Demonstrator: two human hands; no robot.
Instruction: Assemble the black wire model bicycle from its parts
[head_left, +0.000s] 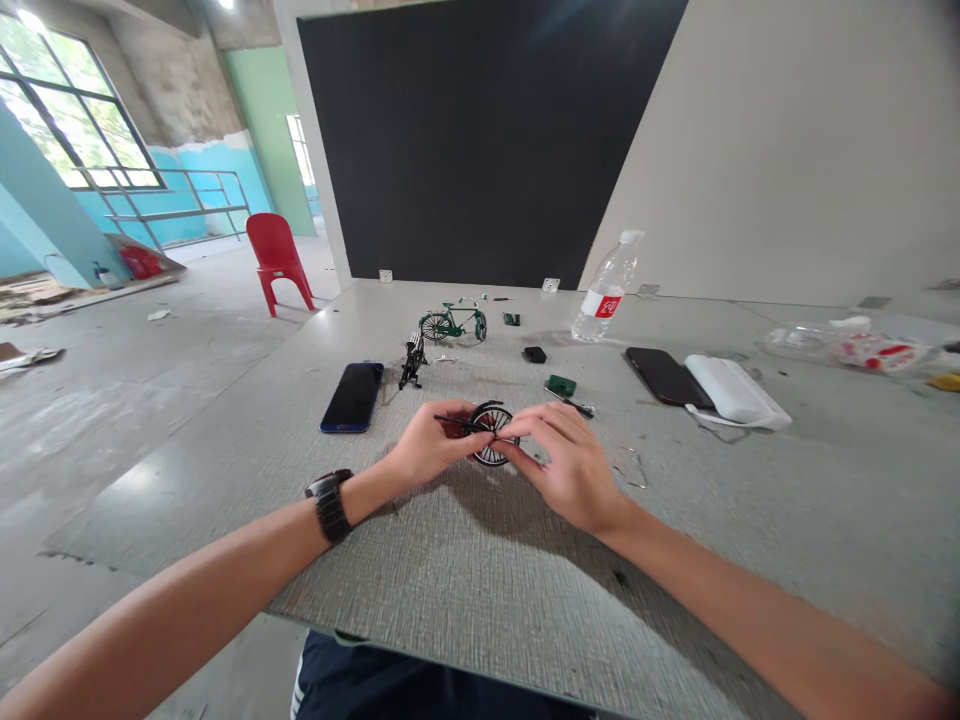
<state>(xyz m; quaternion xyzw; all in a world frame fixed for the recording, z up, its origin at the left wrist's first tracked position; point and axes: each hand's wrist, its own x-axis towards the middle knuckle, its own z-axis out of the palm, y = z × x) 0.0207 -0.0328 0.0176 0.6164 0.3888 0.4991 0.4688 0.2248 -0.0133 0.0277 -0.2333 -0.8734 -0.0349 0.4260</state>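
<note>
Just above the grey table, a small black model bicycle wheel (pixel 493 452) with spokes and a dark fender is between my hands. My left hand (pixel 431 440) is closed on a black frame part attached at the wheel's left side, its thumb near the hub. From the right, my right hand (pixel 562 455) pinches at the wheel's hub; whether a small piece sits between those fingertips I cannot make out. Beyond my hands stands a green model bicycle (pixel 454 322). A black model part (pixel 412 360) lies nearer, to its left.
A blue-edged phone (pixel 352 397) lies left of my hands. Small green (pixel 561 385) and black (pixel 535 354) pieces lie ahead. A water bottle (pixel 598 305), a dark phone (pixel 666 376) and a white pouch (pixel 731 388) are to the right. The grey table (pixel 480 590) ends near my lap.
</note>
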